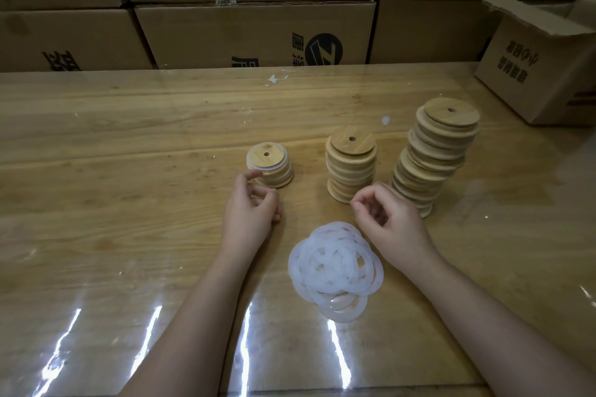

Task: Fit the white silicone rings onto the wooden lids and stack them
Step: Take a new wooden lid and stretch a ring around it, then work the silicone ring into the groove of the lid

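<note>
A short stack of wooden lids with white rings fitted (pixel 270 165) stands left of centre on the table. My left hand (pixel 251 209) hovers just in front of it, fingers loosely curled, holding nothing. Two taller stacks of bare wooden lids stand to the right: a middle stack (pixel 351 167) and a leaning tall stack (pixel 433 155). My right hand (pixel 388 219) sits in front of the middle stack, fingers loosely curled and empty. A heap of white silicone rings (pixel 335 271) lies between my forearms.
Sealed cardboard boxes (pixel 254 32) wall off the far edge of the table. An opened carton (pixel 541 64) stands at the back right. The wooden table (pixel 129 145) has a glossy clear cover with small white scraps (pixel 275 79) near the back.
</note>
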Tool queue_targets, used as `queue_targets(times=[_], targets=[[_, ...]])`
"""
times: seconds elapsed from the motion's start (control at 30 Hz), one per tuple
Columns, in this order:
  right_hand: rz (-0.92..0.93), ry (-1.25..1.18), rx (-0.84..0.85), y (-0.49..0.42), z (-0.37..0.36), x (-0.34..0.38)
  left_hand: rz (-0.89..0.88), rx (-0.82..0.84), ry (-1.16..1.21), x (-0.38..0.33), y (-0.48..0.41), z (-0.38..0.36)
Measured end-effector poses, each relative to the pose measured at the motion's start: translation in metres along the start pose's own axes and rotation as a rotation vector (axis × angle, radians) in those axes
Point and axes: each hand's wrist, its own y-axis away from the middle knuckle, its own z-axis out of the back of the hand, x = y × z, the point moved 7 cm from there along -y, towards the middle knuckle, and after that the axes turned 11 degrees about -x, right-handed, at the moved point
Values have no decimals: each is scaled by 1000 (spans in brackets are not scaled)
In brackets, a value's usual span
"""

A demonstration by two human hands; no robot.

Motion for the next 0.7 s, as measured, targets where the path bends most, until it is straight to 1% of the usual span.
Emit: queue_targets(times=[0.13,0.23,0.33,0.53,0.6,0.7], targets=[[1,2,1,0,0,0,24,-50,48,-1,-1,4],[-1,-4,6,0,0,1,67,-13,55,1,-1,1],[-7,-15,4,0,0,0,49,19,27,1,0,-1],[-1,-15,-6,0,0,-2,29,19,6,0,1,-3],[41,-7,-58,0,3,1,28,17,4,0,1,-3],[188,49,-212,0,14,12,27,6,10,0,1,-2]])
